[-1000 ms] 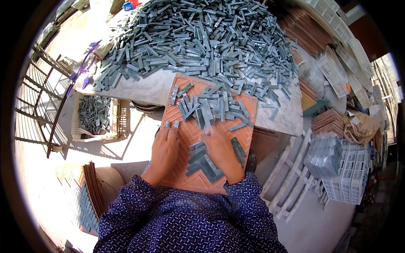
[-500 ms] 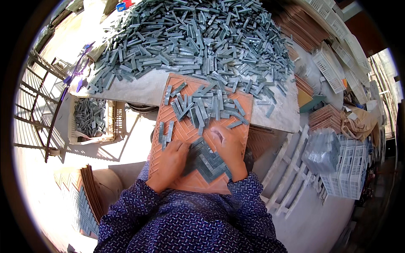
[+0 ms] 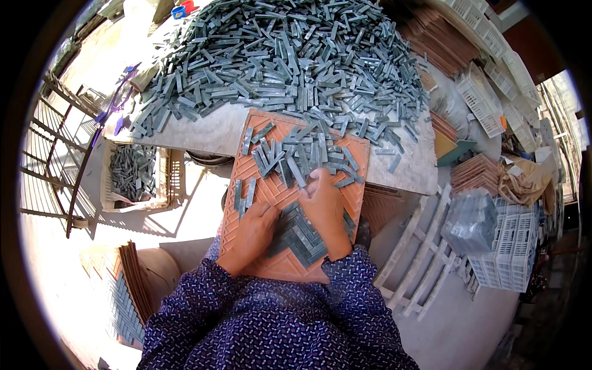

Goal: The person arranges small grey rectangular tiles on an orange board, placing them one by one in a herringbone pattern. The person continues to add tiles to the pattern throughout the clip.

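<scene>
An orange mould board (image 3: 285, 266) with zigzag grooves tilts from my lap against the table edge. Grey-green stone strips (image 3: 302, 236) sit in its lower part in a herringbone pattern. Across its upper part lie loose strips (image 3: 264, 155), with two more by the left edge. My left hand (image 3: 251, 233) rests on the board left of the set strips, fingers bent together; anything in them is hidden. Just below the loose strips, my right hand (image 3: 325, 209) has its fingers curled closed beside the end of one strip; whether it grips that strip is unclear.
A big heap of stone strips (image 3: 290, 55) covers the table (image 3: 209, 126) beyond the board. At left stand a crate of strips (image 3: 165, 179), a metal railing (image 3: 74, 185) and stacked boards (image 3: 131, 283). White crates (image 3: 504, 246) and a pallet (image 3: 413, 246) are on the right.
My right hand has moved up and slightly left from over the set strips toward the loose ones, its fingers now curled. More of the set pattern's right side shows. My left hand has barely shifted.
</scene>
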The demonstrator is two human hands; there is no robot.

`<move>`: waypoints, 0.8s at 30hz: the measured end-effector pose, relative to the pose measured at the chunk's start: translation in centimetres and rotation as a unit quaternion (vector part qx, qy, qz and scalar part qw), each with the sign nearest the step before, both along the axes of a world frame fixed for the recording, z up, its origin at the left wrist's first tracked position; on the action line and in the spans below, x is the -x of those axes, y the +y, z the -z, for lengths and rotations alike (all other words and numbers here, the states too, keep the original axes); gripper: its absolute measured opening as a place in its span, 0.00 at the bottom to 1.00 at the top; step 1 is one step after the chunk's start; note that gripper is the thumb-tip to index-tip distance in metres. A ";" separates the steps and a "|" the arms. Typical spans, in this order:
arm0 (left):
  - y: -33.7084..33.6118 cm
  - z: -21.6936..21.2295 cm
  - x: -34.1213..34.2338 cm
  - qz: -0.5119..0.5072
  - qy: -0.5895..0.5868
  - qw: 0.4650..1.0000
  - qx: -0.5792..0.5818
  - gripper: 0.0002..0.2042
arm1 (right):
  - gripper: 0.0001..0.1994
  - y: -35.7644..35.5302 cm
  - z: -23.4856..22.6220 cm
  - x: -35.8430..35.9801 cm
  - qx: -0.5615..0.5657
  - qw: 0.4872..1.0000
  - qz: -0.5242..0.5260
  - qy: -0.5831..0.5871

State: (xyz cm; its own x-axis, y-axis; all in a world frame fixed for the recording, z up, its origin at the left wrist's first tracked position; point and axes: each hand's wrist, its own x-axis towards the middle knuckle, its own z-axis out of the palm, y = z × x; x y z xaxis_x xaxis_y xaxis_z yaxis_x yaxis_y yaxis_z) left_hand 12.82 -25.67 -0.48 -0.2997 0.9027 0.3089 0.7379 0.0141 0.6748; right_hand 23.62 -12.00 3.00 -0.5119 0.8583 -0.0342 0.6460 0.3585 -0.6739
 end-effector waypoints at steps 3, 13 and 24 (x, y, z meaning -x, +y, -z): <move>0.1 0.2 0.0 -0.001 0.001 1.000 -0.025 0.04 | 0.15 0.5 0.8 -2.4 0.078 0.990 -0.039 0.107; 0.1 0.4 0.0 0.005 0.008 1.000 -0.017 0.02 | 0.07 -1.4 0.7 -5.2 -0.088 0.989 -0.112 0.037; 0.1 0.3 -0.1 -0.003 -0.003 1.000 -0.030 0.03 | 0.05 -2.2 0.4 -4.2 -0.120 0.986 -0.106 0.046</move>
State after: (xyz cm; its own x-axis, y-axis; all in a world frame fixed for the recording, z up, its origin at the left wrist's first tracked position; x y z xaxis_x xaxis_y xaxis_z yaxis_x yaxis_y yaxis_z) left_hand 12.89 -25.59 -0.75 -0.3067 0.8807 0.3610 0.7340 -0.0226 0.6788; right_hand 27.84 -14.24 2.65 -0.6728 0.7089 0.2119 0.4784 0.6352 -0.6063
